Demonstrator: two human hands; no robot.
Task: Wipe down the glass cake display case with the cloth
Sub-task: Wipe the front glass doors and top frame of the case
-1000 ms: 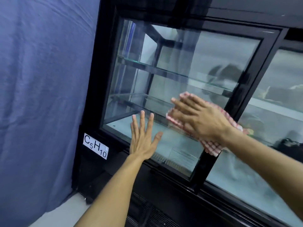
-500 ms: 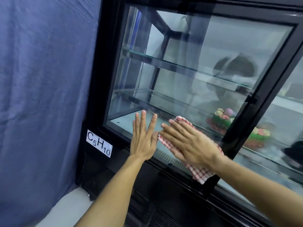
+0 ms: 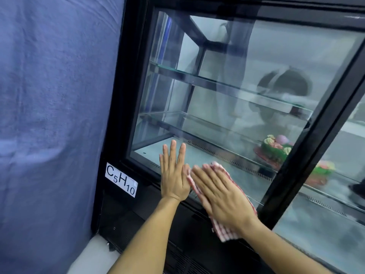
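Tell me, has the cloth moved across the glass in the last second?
Yes. The cloth under the right hand has slid left and down, away from the black door post and up against the left hand, near the pane's lower edge.

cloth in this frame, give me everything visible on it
The cloth is a thin woven-looking fabric in a red-and-white check. It lies spread flat against the lower left pane of the display case, its lower end draping over the black bottom frame. The right hand presses on it with straight fingers and covers most of it; only its edges show. Its left edge appears to meet the left hand, flat on the glass.
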